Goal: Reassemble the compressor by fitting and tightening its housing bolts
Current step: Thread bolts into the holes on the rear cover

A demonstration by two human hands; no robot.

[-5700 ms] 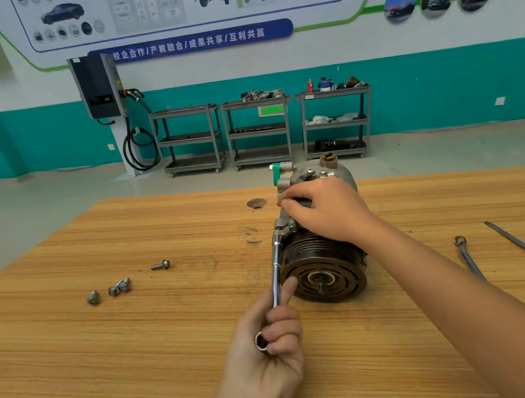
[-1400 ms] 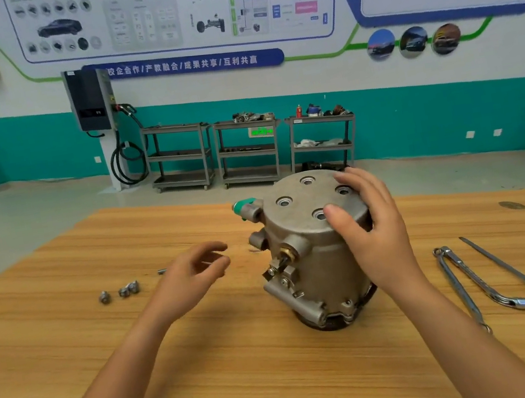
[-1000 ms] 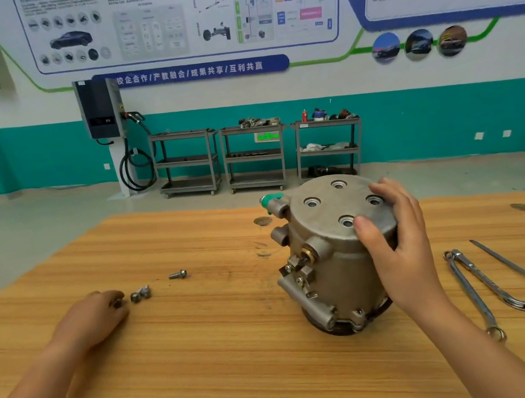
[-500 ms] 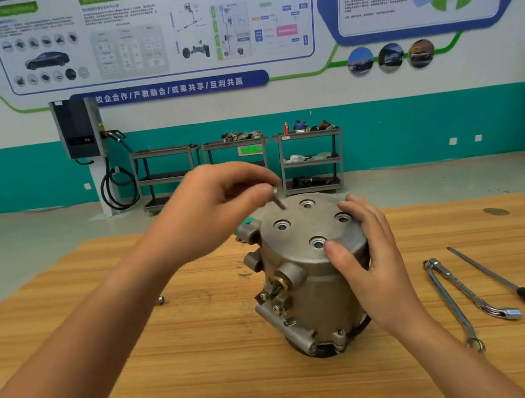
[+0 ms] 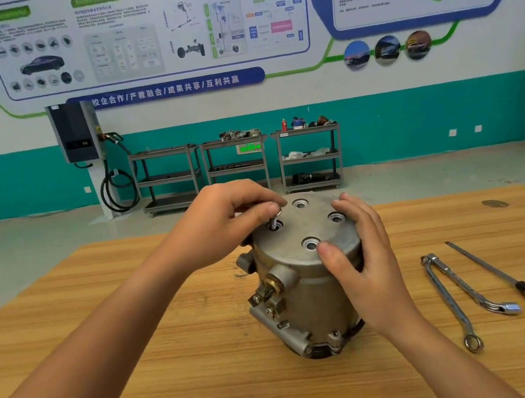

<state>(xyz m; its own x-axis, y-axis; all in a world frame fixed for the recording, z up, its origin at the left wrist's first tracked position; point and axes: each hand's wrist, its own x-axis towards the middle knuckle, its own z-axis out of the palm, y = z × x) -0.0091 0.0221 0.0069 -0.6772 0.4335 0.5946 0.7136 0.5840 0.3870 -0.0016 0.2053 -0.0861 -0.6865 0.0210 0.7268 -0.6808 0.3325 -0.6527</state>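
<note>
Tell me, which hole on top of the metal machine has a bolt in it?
The left hole, where the left hand pinches a bolt into it. The far hole, right hole and near hole on the compressor are empty.

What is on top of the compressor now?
The left hand pinches a bolt at one hole of the compressor; three other holes stand open. The right hand holds the rim. Fingers cover the bolt head.
</note>
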